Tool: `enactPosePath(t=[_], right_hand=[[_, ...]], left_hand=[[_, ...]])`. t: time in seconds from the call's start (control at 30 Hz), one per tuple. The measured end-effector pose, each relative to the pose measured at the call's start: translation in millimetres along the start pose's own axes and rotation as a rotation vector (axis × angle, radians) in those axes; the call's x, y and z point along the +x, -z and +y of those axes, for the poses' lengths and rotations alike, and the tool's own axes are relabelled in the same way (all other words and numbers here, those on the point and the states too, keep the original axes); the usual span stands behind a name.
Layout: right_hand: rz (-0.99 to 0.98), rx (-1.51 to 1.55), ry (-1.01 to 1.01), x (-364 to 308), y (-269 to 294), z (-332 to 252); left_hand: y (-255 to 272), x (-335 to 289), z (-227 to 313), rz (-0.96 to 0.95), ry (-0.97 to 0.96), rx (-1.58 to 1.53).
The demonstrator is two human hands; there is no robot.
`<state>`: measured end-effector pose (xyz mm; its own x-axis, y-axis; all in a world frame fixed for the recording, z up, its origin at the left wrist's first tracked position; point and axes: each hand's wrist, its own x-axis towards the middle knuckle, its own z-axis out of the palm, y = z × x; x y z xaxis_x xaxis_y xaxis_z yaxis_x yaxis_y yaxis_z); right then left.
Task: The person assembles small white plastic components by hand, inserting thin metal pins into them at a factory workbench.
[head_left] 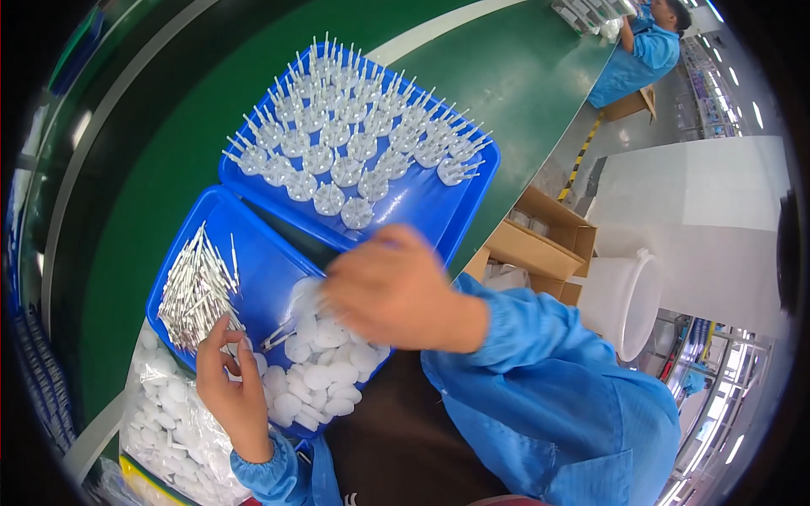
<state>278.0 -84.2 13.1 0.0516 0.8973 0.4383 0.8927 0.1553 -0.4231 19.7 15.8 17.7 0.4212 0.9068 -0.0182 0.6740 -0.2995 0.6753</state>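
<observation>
Foremost lay one clear plastic bag [164, 426] of white discs. Beside it stood one smaller blue tray [261, 253], containing a white disc heap [325, 384] and slim pale rods [194, 291]. Left hand [232, 392]: fingers bent, by the rods; pinch could not be told. Right hand [388, 291]: blurred above the disc heap; grip indeterminable. Beyond stood one larger blue tray [430, 207] bearing stemmed discs [346, 169]; farther, one co-worker [656, 52].

You're in a factory workshop: a long green-topped desk [523, 93], blue plastic trays [426, 202] of many small white parts [316, 377], a blue-coated co-worker [656, 49], yellow-and-black striped floor tape [582, 160].
</observation>
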Motion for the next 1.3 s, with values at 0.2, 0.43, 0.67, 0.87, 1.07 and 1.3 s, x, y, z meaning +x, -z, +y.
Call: enactPosePath(t=[0.2,0.43,0.67,0.87,1.07,1.3], right_hand=[[-0.089,-0.415,-0.422,-56,47,73],[0.116,-0.458,-0.412,-44,30,77],[-0.025,0.034,0.130,8,-12,-2],[-0.171,-0.026,0.506,70,-93,-28],[-0.362,-0.120,0.631,87,-96,-18],[-0.372,0.669,-0.012,51,-46,-30]], left_hand=[[-1,-5,17,-0.137,-0.152,0.129],[-2,-4,10,-0.117,-0.162,0.180],[-15,19,-5,0.008,-0.228,0.362],[0,-3,-9,0.108,-0.162,0.261],[-1,-14,-19,-0.057,-0.223,0.185],[4,-21,-12,0.020,0.046,-0.460]])
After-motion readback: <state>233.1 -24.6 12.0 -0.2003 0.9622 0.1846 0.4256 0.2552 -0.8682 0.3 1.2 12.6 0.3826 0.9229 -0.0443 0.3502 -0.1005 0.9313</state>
